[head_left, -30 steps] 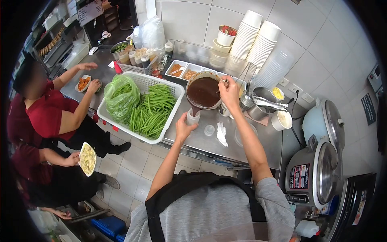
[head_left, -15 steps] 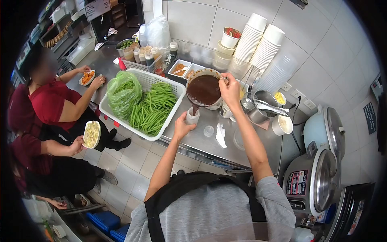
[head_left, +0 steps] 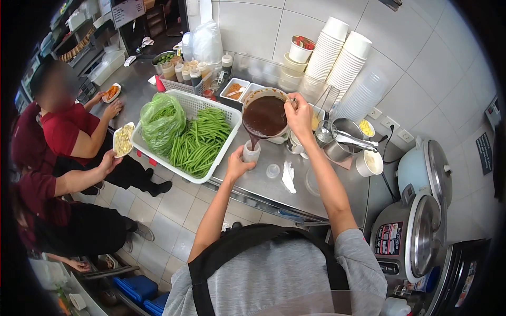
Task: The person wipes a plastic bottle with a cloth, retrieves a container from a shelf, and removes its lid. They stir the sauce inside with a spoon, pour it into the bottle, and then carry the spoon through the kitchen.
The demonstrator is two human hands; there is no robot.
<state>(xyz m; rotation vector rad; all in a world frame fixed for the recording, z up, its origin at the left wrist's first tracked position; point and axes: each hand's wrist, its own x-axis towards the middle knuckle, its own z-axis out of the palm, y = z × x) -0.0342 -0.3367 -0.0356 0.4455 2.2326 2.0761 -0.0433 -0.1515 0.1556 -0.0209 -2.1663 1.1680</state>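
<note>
My right hand [head_left: 299, 115] grips the edge of a pot of dark brown sauce [head_left: 265, 117], tilted toward the left. A stream of sauce runs from its lip into a squeeze bottle [head_left: 252, 152] with its top off. Around that bottle my left hand [head_left: 240, 165] is closed, holding it upright at the counter. Just right of the bottle lies a small clear plastic cap [head_left: 273, 170], and beyond it a crumpled white tissue [head_left: 289, 177]. Left of my left hand stands a white basket [head_left: 212, 173] holding green beans [head_left: 199, 142] and a green plastic bag [head_left: 162, 120].
Stacked paper bowls [head_left: 329, 47] and clear lids [head_left: 363, 95] line the wall. A metal pot [head_left: 345, 145] with tongs stands at right, near a rice cooker [head_left: 406, 237]. Two people in maroon shirts are at left; one holds a dish [head_left: 124, 140] of pale food near the basket.
The co-worker's dish of pale food has moved up and right, closer to the basket. The other co-worker's head has lifted. My hands stay nearly in place while sauce keeps pouring.
</note>
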